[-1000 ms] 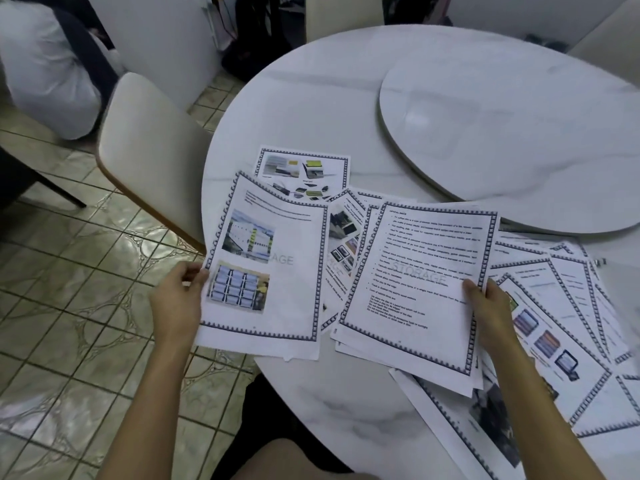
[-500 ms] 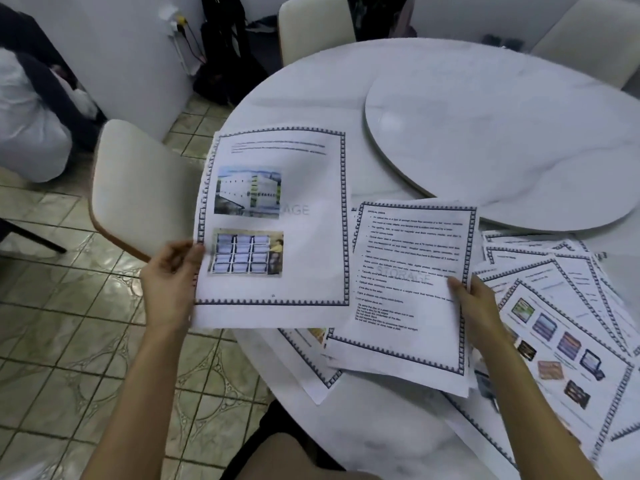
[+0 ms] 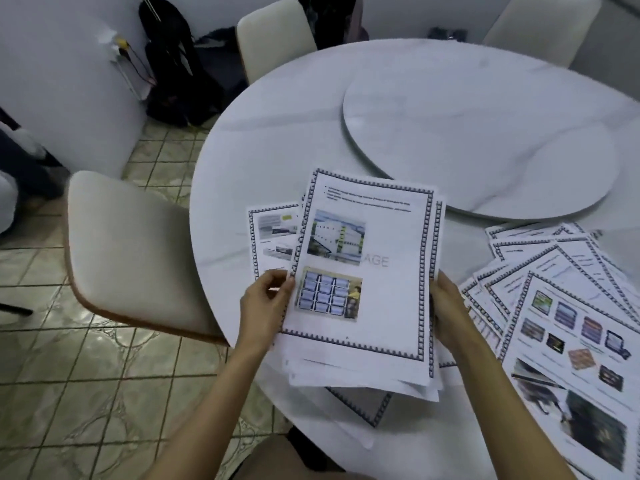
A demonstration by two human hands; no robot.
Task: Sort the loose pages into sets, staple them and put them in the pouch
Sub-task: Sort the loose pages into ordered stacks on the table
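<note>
You hold the stack of pages (image 3: 363, 306) in the middle of the frame, over the near part of the table (image 3: 277, 150). Whether its lower edge rests on the tabletop cannot be told. The top sheet has a patterned border, two colour photos one above the other, and the grey letters "AGE" to the right of the upper photo. The sheets beneath it are not squared up: their edges show staggered along the bottom and the right side.

Your left hand (image 3: 266, 303) pinches the stack's left edge beside the lower photo, thumb on the front and fingers curled behind. Your right hand (image 3: 446, 306) clasps the right edge at about the same height, its fingers curled round the paper.

Just behind the stack, to the left, a single page (image 3: 273, 233) with small pictures lies flat on the table. Another bordered page (image 3: 363, 407) pokes out from under the stack at its lower edge. At the right of the frame, a fan of loose pages (image 3: 571, 306) spreads over the tabletop, overlapping one another, the nearest of them covered in small colour pictures.

Above the pages, a round turntable (image 3: 485, 116) sits on the table, upper right. A pale chair (image 3: 131, 254) stands at the table's left side on the tiled floor (image 3: 69, 393). A black bag (image 3: 180, 74) leans by the wall in the upper left.
</note>
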